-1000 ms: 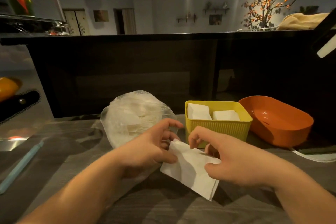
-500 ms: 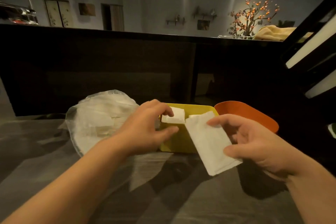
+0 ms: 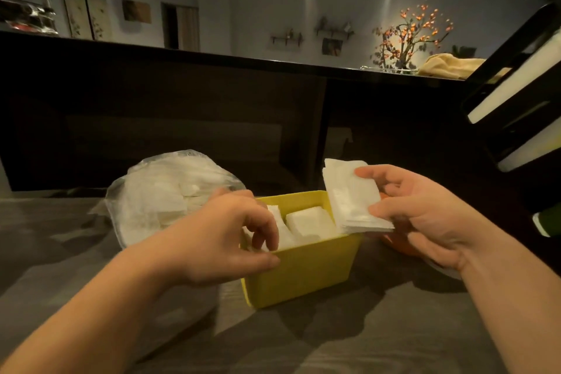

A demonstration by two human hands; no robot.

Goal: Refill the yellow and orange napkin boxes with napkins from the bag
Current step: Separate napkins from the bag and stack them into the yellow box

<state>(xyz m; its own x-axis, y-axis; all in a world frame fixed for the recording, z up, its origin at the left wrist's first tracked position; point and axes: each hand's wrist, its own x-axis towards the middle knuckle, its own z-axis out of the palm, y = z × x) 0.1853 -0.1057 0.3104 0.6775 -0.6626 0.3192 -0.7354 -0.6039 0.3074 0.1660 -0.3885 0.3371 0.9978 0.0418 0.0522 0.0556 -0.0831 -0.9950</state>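
Box [image 3: 303,270], yellow, open-topped on the table [image 3: 364,337], holds napkins [image 3: 309,222]; my left hand [image 3: 218,237] curls over its near-left rim, thumb outside, fingers inside. My right hand [image 3: 425,215] pinches a stack [image 3: 349,194] over the right rim. Bag [image 3: 164,191] sits just left; the orange box [image 3: 397,244] is mostly hidden under my right hand.

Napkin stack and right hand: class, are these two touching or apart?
Touching. The head view shows the right hand gripping the napkin stack by its edge, digits pressed on it, above the yellow napkin box.
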